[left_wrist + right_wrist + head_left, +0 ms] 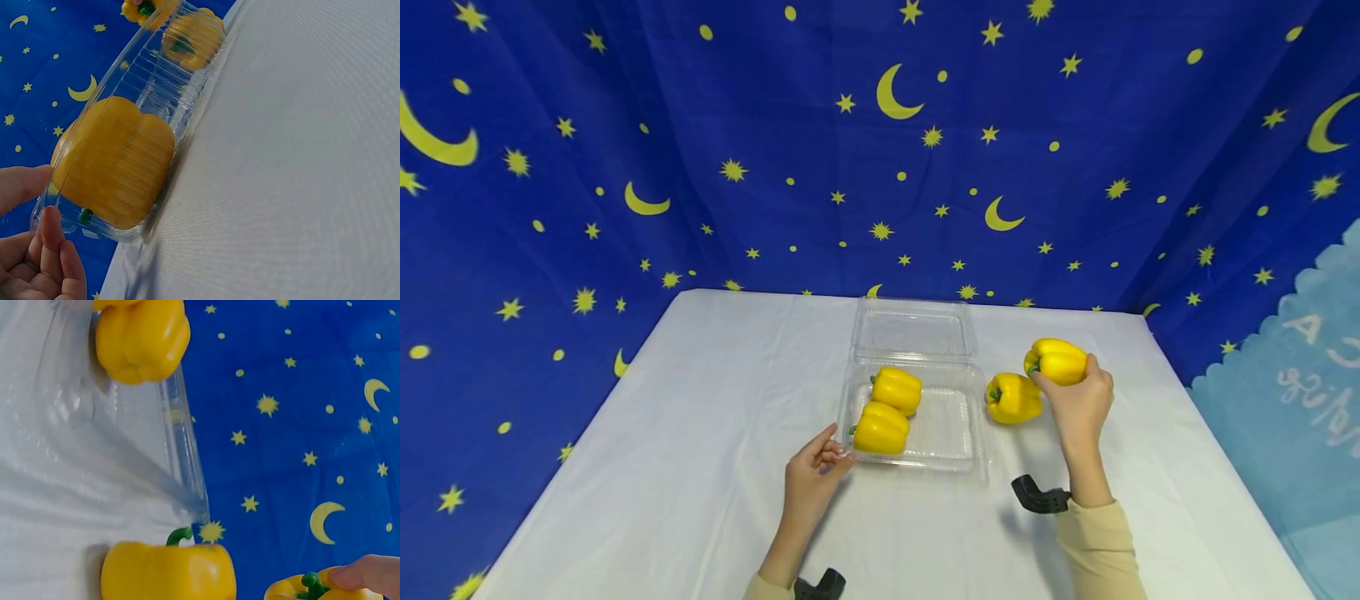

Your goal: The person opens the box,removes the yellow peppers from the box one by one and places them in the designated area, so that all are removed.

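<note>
A clear plastic clamshell box (951, 425) lies with its lid (913, 329) folded back. Two yellow bell peppers sit in its left half, a rear pepper (898, 391) and a front pepper (881, 429). My left hand (812, 477) pinches the box's front left corner between thumb and fingers; the left wrist view shows the thumb (22, 187) on the rim. To the right of the box, my right hand (1081, 407) holds another yellow bell pepper (1057, 361) above the table. Beside the box, below and left of that hand, rests one more yellow bell pepper (1014, 398).
A white cloth covers the table (737, 375). Behind it hangs a blue curtain (820, 150) with yellow moons and stars, which also runs along the left side. A light blue panel with white lettering (1300, 400) stands at the right.
</note>
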The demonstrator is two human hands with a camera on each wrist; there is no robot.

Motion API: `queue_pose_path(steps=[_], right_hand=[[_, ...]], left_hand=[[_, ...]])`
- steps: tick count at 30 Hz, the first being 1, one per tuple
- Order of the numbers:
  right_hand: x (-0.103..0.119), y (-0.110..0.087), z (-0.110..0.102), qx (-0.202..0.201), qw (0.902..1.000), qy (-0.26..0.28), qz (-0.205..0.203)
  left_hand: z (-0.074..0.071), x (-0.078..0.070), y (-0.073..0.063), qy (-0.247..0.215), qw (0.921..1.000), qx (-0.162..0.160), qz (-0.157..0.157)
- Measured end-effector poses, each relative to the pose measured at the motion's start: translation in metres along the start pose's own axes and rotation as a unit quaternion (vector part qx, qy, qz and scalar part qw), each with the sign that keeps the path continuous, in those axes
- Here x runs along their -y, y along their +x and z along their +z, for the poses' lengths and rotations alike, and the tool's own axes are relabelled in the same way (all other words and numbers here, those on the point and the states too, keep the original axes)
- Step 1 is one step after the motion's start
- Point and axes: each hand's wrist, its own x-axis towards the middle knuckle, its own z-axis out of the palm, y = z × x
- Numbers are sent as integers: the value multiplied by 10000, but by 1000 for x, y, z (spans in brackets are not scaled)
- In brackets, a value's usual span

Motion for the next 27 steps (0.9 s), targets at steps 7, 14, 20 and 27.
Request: queue_pose_path(steps=[7, 14, 20, 27], right_hand=[[-10, 5, -2, -85, 9999, 6, 139], [-18, 8, -5, -111, 9994, -28, 336], [-27, 10, -6, -79, 9986, -9, 519], [-40, 12, -9, 14, 9974, -6, 721]], left_hand=[[0, -2, 0, 72, 9999, 30, -108], [-1, -2, 0, 306, 9994, 49, -138], [-1, -3, 0, 409, 9989, 29, -246], [-2, -4, -1, 198, 9996, 37, -210]])
